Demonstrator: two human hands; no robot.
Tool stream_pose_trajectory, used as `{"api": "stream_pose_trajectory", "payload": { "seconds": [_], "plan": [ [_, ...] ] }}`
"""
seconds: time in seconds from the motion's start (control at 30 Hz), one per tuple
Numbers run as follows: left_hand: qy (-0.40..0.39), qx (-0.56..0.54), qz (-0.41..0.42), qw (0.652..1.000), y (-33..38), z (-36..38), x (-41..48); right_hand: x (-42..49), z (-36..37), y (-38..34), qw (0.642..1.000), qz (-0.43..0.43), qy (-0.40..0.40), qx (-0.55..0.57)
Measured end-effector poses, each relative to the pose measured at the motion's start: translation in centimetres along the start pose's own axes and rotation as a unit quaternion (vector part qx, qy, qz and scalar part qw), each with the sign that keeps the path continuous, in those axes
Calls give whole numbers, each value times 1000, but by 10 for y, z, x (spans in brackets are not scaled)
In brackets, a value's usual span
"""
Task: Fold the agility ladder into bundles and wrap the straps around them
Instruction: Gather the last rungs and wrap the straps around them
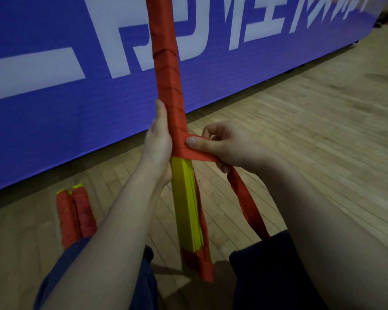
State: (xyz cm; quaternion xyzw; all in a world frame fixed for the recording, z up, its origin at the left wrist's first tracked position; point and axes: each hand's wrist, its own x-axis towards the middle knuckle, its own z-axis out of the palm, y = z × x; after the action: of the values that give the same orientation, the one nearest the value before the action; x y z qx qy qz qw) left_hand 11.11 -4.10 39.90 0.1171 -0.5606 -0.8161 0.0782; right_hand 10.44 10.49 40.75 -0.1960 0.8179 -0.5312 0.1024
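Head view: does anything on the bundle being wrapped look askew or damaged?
Nothing looks damaged. The yellow rungs splay slightly below the last turn of the red strap, where the bundle is not yet wrapped, and the strap's slack hangs in a loose loop from the right hand. The left hand steadies the bundle.

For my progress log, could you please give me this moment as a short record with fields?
held bundle: upright, upper part wrapped in red; yellow rungs bare lower down
left hand: grips the held bundle at the wrap's lower edge
right hand: pinches the strap, drawn sideways off the held bundle
strap tail: hangs below the right hand toward the lap
finished bundles: two, wrapped, side by side on the wooden floor
backdrop: blue banner, white lettering
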Motion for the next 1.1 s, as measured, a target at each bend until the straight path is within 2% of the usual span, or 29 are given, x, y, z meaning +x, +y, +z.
{"api": "stream_pose_trajectory", "payload": {
  "seconds": [0.13,0.3,0.4,0.57,0.67,0.77,0.87,1.1],
  "plan": [
    [-59,-57,-55,995,-3,0,-4,0,3,1,999,-20,-5,-29],
    [-130,-112,-65,983,-8,-6,-4,0,8,3,997,-15,-18,-79],
    [-153,-103,-71,980,-4,-8,-9,3,14,5,994,0,-39,-98],
    [-133,-13,-75,988,-10,-12,-11,1,21,1,995,4,-102,-12],
    [-163,-2,-69,984,-6,-11,-11,-3,18,-2,987,-5,-126,101],
    [-190,17,-55,980,-6,-10,-10,-6,16,-3,977,-33,-146,153],
    [-167,1,-38,985,-1,-7,-9,-2,21,-2,971,-62,-100,208],
    [-49,68,42,996,-3,-3,-5,8,28,9,989,-63,121,64]
  ]
}}
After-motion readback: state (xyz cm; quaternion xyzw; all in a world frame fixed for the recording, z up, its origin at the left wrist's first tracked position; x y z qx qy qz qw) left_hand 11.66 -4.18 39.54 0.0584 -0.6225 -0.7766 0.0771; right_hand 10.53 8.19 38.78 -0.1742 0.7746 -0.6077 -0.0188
